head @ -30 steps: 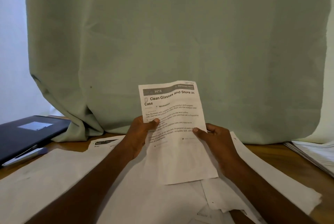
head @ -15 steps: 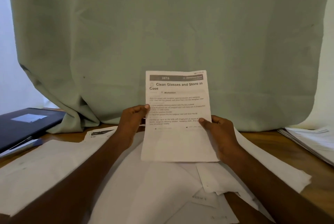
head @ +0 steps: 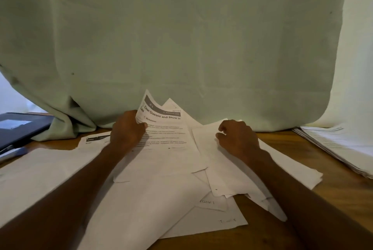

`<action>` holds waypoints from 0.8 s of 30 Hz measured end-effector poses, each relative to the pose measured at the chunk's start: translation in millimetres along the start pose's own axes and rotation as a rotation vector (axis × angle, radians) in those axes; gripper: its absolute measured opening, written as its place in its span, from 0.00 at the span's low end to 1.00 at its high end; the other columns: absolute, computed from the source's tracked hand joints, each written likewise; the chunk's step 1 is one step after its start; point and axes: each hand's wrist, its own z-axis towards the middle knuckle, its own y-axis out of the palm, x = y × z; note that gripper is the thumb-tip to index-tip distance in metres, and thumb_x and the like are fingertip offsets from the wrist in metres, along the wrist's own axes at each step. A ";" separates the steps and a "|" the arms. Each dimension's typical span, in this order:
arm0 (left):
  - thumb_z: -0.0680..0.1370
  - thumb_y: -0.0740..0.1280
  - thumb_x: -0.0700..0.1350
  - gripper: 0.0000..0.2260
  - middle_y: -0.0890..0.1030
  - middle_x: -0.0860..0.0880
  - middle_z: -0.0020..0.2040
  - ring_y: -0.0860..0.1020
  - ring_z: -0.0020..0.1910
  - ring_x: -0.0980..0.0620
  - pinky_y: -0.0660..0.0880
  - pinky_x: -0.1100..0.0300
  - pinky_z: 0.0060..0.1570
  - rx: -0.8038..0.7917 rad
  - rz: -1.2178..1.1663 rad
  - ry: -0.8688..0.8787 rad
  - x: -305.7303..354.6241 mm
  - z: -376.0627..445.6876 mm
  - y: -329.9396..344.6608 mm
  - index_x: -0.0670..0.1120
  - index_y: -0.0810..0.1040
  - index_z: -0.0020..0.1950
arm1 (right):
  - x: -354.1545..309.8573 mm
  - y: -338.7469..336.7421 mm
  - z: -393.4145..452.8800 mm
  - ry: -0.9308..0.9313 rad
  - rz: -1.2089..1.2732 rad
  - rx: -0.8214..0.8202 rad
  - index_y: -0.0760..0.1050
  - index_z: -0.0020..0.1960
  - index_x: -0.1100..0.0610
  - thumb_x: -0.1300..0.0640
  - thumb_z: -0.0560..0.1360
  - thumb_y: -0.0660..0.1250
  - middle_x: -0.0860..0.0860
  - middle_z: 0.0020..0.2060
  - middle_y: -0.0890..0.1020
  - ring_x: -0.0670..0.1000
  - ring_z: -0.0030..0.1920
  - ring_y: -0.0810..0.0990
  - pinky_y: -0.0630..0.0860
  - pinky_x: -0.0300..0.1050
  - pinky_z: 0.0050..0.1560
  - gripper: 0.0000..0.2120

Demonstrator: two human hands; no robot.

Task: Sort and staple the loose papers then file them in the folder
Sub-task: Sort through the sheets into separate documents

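My left hand point(head: 127, 130) grips the left edge of a printed sheet headed "Clean Glasses and Store in Case" point(head: 167, 140); the sheet lies low over the pile, its top bent up. My right hand point(head: 238, 138) has its fingers curled on a blank white sheet point(head: 226, 169) to the right; whether it pinches that sheet I cannot tell. Several loose white papers point(head: 141, 205) lie scattered and overlapping across the wooden table point(head: 333, 193). A dark folder point(head: 18, 128) lies at the far left. No stapler is in view.
A pale green curtain point(head: 181, 38) hangs just behind the papers and drapes onto the table. A stack of printed sheets point(head: 339, 147) sits at the right edge. A pen-like object point(head: 12, 152) lies by the folder.
The printed sheet came down from upright in front of me onto the pile. My right hand let go of its right edge and moved right onto a blank sheet.
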 end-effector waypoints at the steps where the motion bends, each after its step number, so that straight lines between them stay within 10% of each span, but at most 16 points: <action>1: 0.76 0.72 0.42 0.11 0.85 0.44 0.57 0.83 0.54 0.39 0.77 0.51 0.49 -0.009 0.047 0.006 -1.9 0.1 -0.2 0.47 0.84 0.58 | 5.0 -3.9 2.3 0.021 -0.017 -0.033 0.79 0.56 0.50 0.48 0.77 0.67 0.49 0.54 0.82 0.55 0.57 0.80 0.76 0.48 0.54 0.11; 15: 0.75 0.67 0.32 0.16 0.82 0.40 0.60 0.80 0.57 0.38 0.73 0.52 0.48 0.006 -0.061 -0.094 -2.2 -0.6 1.8 0.39 0.75 0.63 | -13.4 6.1 -9.8 -0.015 -0.015 -0.287 0.70 0.71 0.49 0.24 0.70 0.63 0.48 0.70 0.74 0.55 0.71 0.72 0.64 0.61 0.72 0.39; 24: 0.80 0.68 0.34 0.12 0.84 0.42 0.60 0.83 0.52 0.45 0.80 0.50 0.53 0.024 -0.428 -0.198 1.2 2.5 -5.1 0.40 0.81 0.63 | -23.4 11.8 -12.4 -0.034 0.270 -0.119 0.74 0.69 0.51 0.33 0.76 0.67 0.49 0.68 0.78 0.53 0.67 0.76 0.69 0.48 0.64 0.29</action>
